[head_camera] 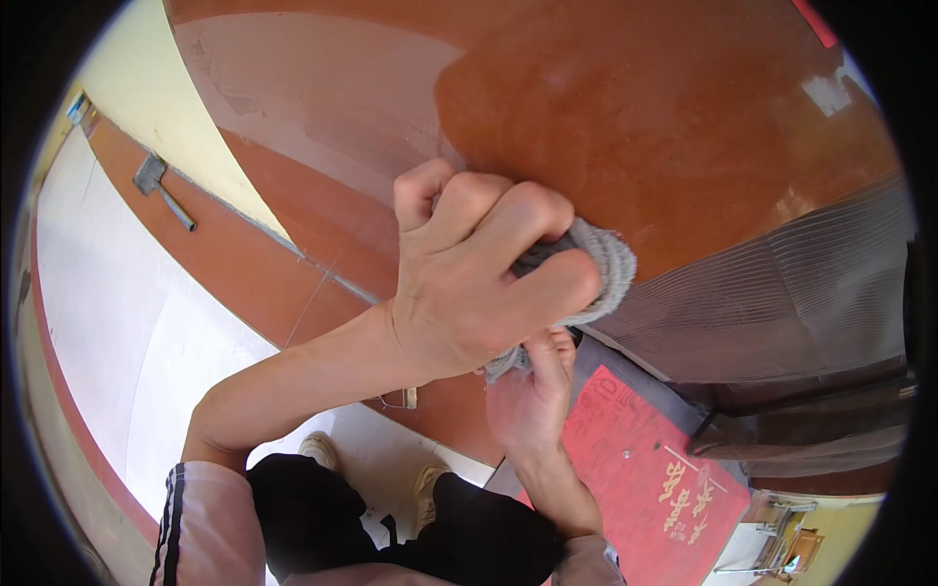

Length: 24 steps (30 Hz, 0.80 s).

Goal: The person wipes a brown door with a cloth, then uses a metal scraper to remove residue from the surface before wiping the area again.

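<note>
A grey ribbed cloth [612, 271] is bunched up in front of the reddish-brown glossy panel [557, 110]. My left hand [484, 256] grips its upper part, with knuckles bent and facing me. Just below, my right hand [535, 403] closes around the lower part of the same cloth, partly covered by my left hand and forearm. Whether the cloth touches the panel cannot be told. Pale, torn patches, like paper remnants [828, 95], mark the panel's upper right.
A dark mesh curtain [769, 278] hangs at right, above a red doormat [652, 454] bearing writing. A metal scoop with a tubular handle [165, 187] lies on red-brown tiles by the cream wall [161, 88]. Beneath my left forearm, a small metal object [407, 398] is partly hidden.
</note>
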{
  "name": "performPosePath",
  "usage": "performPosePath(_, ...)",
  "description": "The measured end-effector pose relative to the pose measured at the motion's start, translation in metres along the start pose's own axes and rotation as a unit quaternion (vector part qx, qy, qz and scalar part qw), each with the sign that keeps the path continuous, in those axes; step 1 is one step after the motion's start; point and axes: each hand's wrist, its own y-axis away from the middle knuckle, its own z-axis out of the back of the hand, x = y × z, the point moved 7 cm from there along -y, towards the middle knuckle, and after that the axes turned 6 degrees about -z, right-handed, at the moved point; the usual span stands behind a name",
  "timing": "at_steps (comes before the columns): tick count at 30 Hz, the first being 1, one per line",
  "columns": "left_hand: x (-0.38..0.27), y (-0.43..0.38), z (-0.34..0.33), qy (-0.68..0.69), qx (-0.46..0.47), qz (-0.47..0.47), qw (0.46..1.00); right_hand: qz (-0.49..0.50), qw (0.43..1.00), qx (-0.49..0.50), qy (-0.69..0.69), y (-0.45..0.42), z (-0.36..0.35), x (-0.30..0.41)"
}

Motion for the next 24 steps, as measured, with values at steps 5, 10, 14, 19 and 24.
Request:
performPosePath(5, 0.005, 0.034, -0.004, 0.039, 0.041, 0.018, 0.998, 0.000, 0.997, -0.062, 0.034, 0.010, 0.013, -0.016)
performPosePath(10, -0.017, -0.036, -0.008, 0.050, -0.201, -0.049, 0.977, 0.250, 0.964, -0.074, 0.056, 0.019, -0.006, 0.043)
performPosePath(14, -0.006, 0.047, -0.007, 0.041, 0.020, -0.035, 0.998, 0.048, 0.986, -0.108, 0.117, 0.010, 0.029, -0.008)
performPosePath(19, 0.035, 0.113, 0.011, 0.183, 0.132, 0.291, 0.930, -0.034, 0.975, -0.177, 0.127, 0.023, 0.067, -0.037)
performPosePath(24, 0.045, 0.065, 0.049, 0.318, -0.086, 0.486, 0.810, 0.134, 0.956, -0.181, 0.187, 0.024, 0.054, 0.021)
